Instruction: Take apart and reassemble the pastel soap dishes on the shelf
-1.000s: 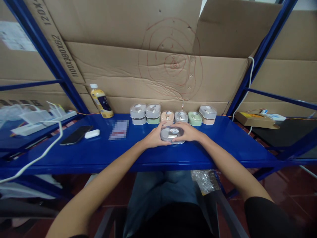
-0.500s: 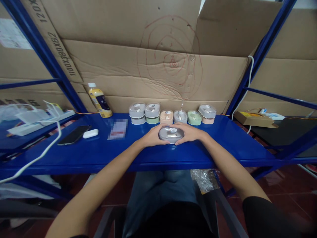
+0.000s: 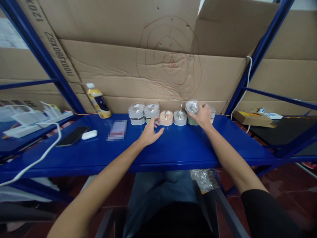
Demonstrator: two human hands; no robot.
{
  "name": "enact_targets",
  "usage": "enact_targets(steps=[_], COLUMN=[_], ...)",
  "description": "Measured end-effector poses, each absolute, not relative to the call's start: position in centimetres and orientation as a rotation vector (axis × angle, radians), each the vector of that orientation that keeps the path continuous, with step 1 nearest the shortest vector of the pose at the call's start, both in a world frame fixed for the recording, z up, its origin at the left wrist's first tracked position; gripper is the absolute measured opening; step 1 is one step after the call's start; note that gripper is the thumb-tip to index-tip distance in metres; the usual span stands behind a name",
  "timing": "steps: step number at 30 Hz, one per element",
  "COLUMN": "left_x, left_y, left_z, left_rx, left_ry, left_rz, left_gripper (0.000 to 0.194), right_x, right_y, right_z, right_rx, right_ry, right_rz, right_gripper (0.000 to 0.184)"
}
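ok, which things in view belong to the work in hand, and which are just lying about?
In use:
grey container in the right hand, on or just above the green container
likely the other lidded containers

Apparently lying about:
yellow bottle
phone
white case

Operator clothing: black top (image 3: 173,219), muted blue trousers (image 3: 164,190).
Right sleeve (image 3: 267,211): black, short, forearm (image 3: 229,157) bare below the hem. Trousers: visibly creased fabric.

R hand (image 3: 204,115) hides pt of rightmost box stack (image 3: 213,113) — card (image 3: 117,130) blurred, unreadable.
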State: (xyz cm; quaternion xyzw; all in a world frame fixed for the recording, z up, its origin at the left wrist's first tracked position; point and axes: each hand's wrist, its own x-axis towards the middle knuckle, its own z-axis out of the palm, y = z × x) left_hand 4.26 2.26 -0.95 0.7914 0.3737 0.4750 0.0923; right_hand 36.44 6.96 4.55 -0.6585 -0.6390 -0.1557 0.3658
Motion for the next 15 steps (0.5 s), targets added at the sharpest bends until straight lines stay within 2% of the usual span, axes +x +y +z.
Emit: enact_targets(steps=[8, 15], left_x=[4.3, 4.2], left_y=[1.7, 1.8], left_z=[-0.5, -0.6], left_rx=[2.370, 2.383], left_ry=[1.174, 1.195], left_rz=[1.361, 1.318], left_gripper=[0.046, 0.043], right_x=[35.0, 35.0], right_y=[9.1, 8.5], right_z=[2.5, 2.7], right_rx=[-1.820, -1.771], right_ry=[-1.591, -1.589], right_rz=[-0.558, -0.557], right_gripper=[0.069, 0.085])
